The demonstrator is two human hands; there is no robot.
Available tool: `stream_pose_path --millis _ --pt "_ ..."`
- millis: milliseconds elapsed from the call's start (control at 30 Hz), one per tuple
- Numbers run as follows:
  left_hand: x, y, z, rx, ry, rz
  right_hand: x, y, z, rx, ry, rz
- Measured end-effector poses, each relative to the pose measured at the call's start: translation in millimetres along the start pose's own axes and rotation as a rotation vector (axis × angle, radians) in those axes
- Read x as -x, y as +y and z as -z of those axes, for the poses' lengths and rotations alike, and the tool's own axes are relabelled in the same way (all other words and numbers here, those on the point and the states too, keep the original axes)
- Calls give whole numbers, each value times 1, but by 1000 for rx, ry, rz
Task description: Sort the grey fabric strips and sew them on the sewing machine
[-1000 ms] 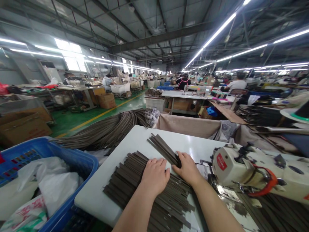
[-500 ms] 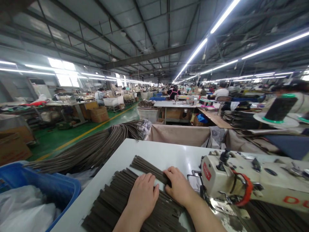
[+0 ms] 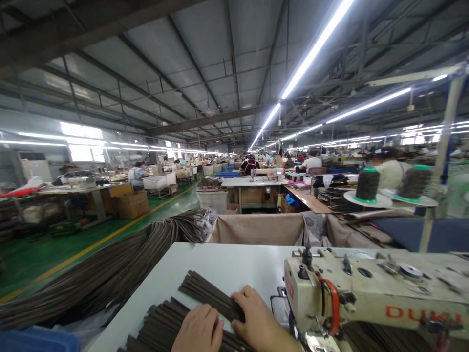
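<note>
1. Brown strips fill the bottom centre of the frame: a flat stack (image 3: 157, 327) lies on the white table (image 3: 227, 261), cut off by the lower edge.
2. Left hand (image 3: 198, 333) lies palm-down on that stack, fingers flat, pinching nothing.
3. Right hand (image 3: 258, 322) is closed on the near end of a small bundle (image 3: 207, 295) of the same strips, fingertips curled over it.
4. Key relation: the bundle's long axis runs diagonally, from the right hand's grip up and left toward the middle of the frame, with its free end over bare table just above the stack. The right hand has it; the left hand sits just beside and below it.
5. Room: bare tabletop opens above the bundle, right up to the far edge and the beige cloth bin (image 3: 256, 229).
6. Tight side: the sewing machine (image 3: 366, 293) stands just right of the right hand, its head close to the wrist.
7. Beyond the table's left edge, a long sheaf of dark cords (image 3: 110, 269) sweeps toward the lower left, and a blue crate (image 3: 36, 341) shows in the bottom-left corner.
</note>
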State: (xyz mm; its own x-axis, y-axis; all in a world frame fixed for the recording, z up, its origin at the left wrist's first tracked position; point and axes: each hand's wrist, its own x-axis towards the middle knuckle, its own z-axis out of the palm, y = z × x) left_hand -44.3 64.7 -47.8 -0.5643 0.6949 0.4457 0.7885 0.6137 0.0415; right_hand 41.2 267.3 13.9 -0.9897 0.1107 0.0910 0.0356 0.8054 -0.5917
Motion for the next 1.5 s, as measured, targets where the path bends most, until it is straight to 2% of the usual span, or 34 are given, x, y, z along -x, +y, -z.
stream_pose_path --millis 200,400,667,1033,1300,1500 --pt "-2 9 6 -1 -4 61 -1 3 1 -66 4 -4" --pt "-5 7 18 51 -162 65 -2 4 -2 -89 -48 28" --pt "-11 22 40 85 -232 154 -4 2 -2 -48 -72 50" --pt "-14 26 49 138 -246 138 -6 7 -2 112 63 46" --pt "-12 30 52 102 -215 136 -5 4 1 100 45 40" --pt "-13 30 56 101 -240 139 -4 2 1 125 51 33"
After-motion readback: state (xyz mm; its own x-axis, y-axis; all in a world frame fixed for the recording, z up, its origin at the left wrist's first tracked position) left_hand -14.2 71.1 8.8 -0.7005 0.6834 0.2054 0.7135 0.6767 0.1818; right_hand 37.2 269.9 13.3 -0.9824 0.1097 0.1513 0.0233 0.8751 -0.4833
